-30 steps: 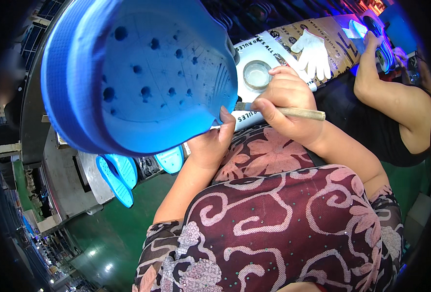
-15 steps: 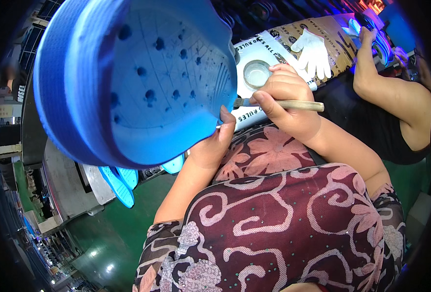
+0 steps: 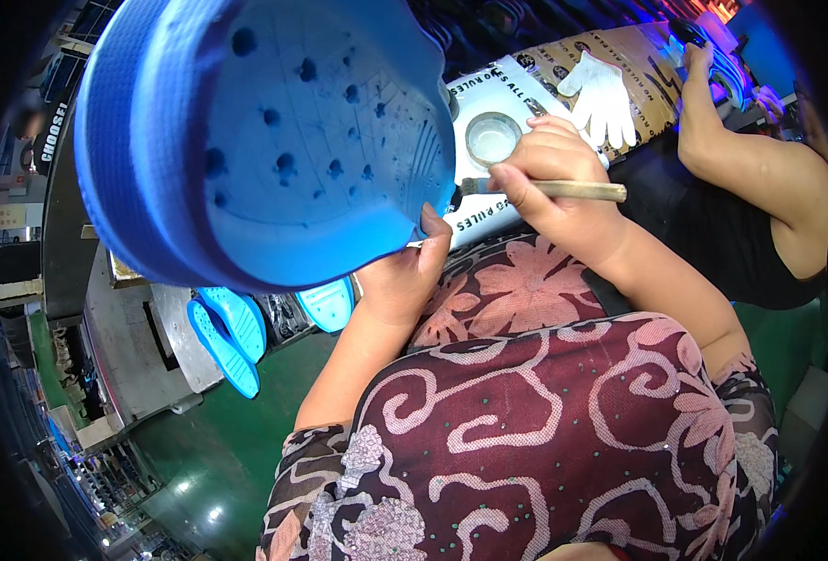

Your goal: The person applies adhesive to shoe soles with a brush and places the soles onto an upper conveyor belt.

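While your left hand (image 3: pixel 405 266) grips the lower right edge of the blue perforated clog (image 3: pixel 311 140), your right hand (image 3: pixel 559 178) grasps a wooden-handled brush (image 3: pixel 578 190) right of the frame's centre. Compared with half a second ago, the clog's lower rim sits higher, uncovering more of the smaller blue footwear (image 3: pixel 236 327) at lower left, and your brush head is slightly higher too. The clog fills the upper left of the frame; a thick band curves along its left side, scattered dark holes and thin lines mark its inner face, and fine ridges crowd its right end. Whether the bristles touch it, I cannot tell.
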`<state>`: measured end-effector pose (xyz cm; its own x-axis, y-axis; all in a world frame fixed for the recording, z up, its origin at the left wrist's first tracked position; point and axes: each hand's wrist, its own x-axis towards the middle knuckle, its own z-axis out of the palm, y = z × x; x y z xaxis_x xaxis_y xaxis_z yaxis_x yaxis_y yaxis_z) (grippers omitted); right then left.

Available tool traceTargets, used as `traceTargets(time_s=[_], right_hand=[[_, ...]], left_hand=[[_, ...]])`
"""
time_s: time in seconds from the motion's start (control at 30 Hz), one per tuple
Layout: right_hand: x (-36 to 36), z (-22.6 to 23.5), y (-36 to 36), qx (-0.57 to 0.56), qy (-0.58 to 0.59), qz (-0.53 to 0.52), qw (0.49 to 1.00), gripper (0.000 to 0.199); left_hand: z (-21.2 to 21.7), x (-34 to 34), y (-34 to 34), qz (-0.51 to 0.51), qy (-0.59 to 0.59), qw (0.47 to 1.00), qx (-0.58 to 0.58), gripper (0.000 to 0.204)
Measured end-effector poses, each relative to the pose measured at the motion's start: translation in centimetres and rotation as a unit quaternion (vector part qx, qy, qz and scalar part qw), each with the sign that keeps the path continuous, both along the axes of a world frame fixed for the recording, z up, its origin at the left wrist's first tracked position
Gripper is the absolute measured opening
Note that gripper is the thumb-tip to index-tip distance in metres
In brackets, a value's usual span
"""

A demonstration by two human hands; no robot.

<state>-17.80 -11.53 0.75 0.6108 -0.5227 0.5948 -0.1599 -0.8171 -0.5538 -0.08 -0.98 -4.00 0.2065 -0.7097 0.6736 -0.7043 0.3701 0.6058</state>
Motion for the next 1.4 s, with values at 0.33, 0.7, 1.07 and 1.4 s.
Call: traceTargets(time_s=[0.33, 0.7, 1.07, 1.4], right_hand=[[-4.2, -0.6, -1.8, 0.131, -0.059, -0.103, 0.984, 0.022], [-11.8, -3.1, -2.0, 0.197, -0.099, -0.209, 0.953, 0.025], [-18.1, -4.5, -3.9, 0.352, -0.158, -0.238, 0.891, 0.028], [-17.9, -7.6, -3.9, 0.42, -0.236, -0.188, 0.856, 0.029]], left_hand=[[6.9, -0.2, -0.6, -0.02, 0.234, 0.968, 0.085, 0.044], [16.6, -4.3, -6.1, -0.431, 0.357, 0.678, 0.477, 0.081], [28.8, -24.0, -43.6, -0.308, 0.63, 0.696, 0.157, 0.057], [10.4, -6.5, -20.1, -0.188, 0.313, 0.893, 0.264, 0.03]])
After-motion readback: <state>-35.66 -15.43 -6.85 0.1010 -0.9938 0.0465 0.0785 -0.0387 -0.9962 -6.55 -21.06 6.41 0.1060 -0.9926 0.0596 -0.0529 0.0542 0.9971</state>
